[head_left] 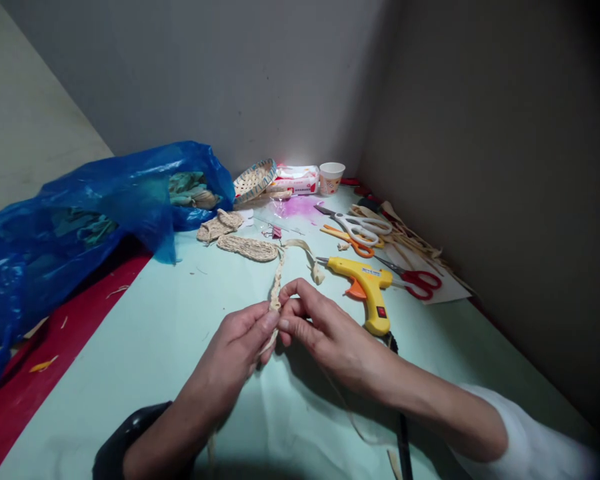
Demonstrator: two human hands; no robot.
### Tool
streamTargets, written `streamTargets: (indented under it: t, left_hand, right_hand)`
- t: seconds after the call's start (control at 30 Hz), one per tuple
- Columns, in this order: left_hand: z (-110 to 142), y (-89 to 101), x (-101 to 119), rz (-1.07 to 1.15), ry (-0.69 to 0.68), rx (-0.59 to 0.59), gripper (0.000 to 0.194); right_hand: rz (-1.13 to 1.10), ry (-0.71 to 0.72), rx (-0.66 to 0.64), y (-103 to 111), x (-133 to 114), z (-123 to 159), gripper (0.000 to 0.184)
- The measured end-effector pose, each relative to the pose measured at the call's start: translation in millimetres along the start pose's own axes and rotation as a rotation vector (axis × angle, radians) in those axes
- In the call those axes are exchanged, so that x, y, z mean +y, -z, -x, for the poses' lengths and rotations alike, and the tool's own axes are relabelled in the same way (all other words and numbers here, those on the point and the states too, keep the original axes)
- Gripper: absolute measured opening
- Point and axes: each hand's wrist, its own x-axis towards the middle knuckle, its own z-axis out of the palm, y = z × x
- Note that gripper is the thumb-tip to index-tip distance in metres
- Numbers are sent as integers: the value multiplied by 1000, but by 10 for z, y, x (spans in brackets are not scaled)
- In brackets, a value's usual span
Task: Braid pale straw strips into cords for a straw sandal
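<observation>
Between both hands, braid (277, 283) pointing away lengthwise

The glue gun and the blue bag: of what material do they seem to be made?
Glue gun: probably hard plastic, smooth yellow with soft shine; its moulded shape suggests this.
Blue bag: thin glossy plastic film, apparently; it wrinkles, catches highlights and shows contents through.

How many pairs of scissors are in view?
3: white-handled metal scissors farthest back; orange-handled scissors overlapping them, just in front; red-handled metal scissors nearer, right of the yellow plastic glue gun. Others may be hidden.
</observation>
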Motion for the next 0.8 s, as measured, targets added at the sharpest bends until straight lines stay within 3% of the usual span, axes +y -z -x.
streamTargets:
  t: [0.1,0.23,0.33,0.5,0.8]
  left_hand:
    - [-7,20,-5,-84,-33,24,32]
    - [-23,-1,-31,-79,-34,23,35]
    - [-20,-50,-43,87,6,-44,29]
    - [13,-92,-14,367,166,-57,17]
    - [9,-54,-36,186,83,70,24]
  right_hand:
    - [64,-6,2,11,-31,14,8]
    - [-12,-10,-11,16,-31,26,6]
    - [56,38,-12,12,-15,31,4]
    - [423,92,48,1,-7,27,11]
    - [501,94,-10,61,-90,31,14]
